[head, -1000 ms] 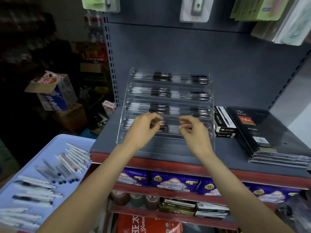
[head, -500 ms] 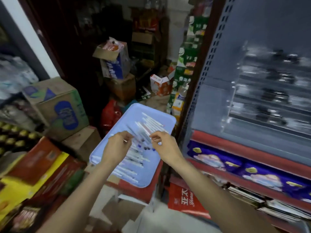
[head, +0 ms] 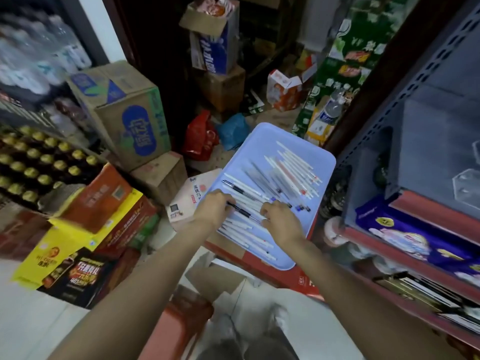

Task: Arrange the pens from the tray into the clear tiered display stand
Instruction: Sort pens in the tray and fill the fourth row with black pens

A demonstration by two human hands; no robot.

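A light blue tray (head: 270, 131) lies low beside the shelf unit and holds several pens: white ones (head: 294, 166) in rows and a clear black-grip pen (head: 237, 188). Both my hands are down on the tray's near half. My left hand (head: 214, 207) pinches one end of another black-grip pen (head: 242, 211), and my right hand (head: 280, 220) has its fingertips closed at that pen's other end. Only a corner of the clear tiered display stand (head: 466, 181) shows, at the right edge on the grey shelf.
The grey shelf (head: 426, 157) with a red front edge stands to the right, with blue packets (head: 405, 235) on the level below. Cardboard boxes (head: 124, 110), drink cartons and bags crowd the floor to the left and behind the tray. A red stool (head: 176, 326) is below my arms.
My view and both hands have swung left and down from the display stand to the tray. The hands have since closed on the ends of a black-grip pen.
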